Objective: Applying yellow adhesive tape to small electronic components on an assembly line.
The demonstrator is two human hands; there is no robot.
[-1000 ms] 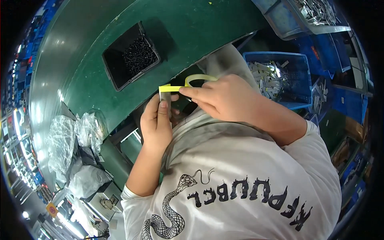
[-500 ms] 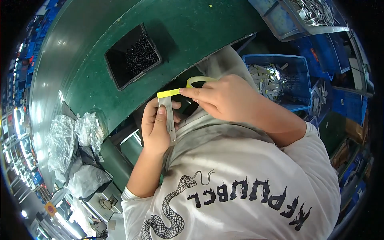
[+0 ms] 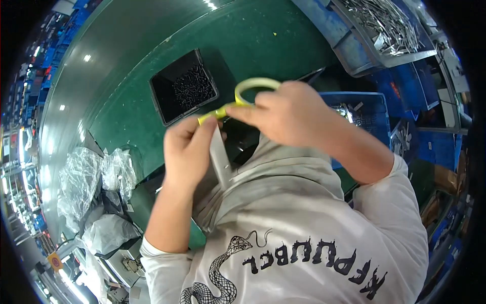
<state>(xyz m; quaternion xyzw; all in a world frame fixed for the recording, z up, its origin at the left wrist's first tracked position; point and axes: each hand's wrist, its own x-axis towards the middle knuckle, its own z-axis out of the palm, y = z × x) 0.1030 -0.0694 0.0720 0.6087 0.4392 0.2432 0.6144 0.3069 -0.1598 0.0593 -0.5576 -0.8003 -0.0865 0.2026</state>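
My left hand (image 3: 185, 149) is closed on a flat, pale metal strip (image 3: 219, 159), thumb near its upper end. The strip hangs tilted over my lap, its lower end close to my shirt. Across its upper end runs a short length of yellow tape (image 3: 220, 112), now creased rather than straight. My right hand (image 3: 289, 110) is closed on a roll of yellow tape (image 3: 257, 80), its fingertips at the tape just right of the strip. Motion blurs the fingers of both hands, and the right palm hides part of the roll.
A black bin (image 3: 161, 104) of small dark parts stands on the green table (image 3: 253, 40). Clear plastic bags (image 3: 81, 177) lie at left. Blue crates with metal pieces, one a blue basket (image 3: 377, 104), stand at right; a grey-blue bin (image 3: 372, 55) of thin metal pieces sits far right.
My left thumb has moved up to the taped end, and the tape between my hands has gone from flat to creased. The roll has risen slightly. The whole view has shifted a little.
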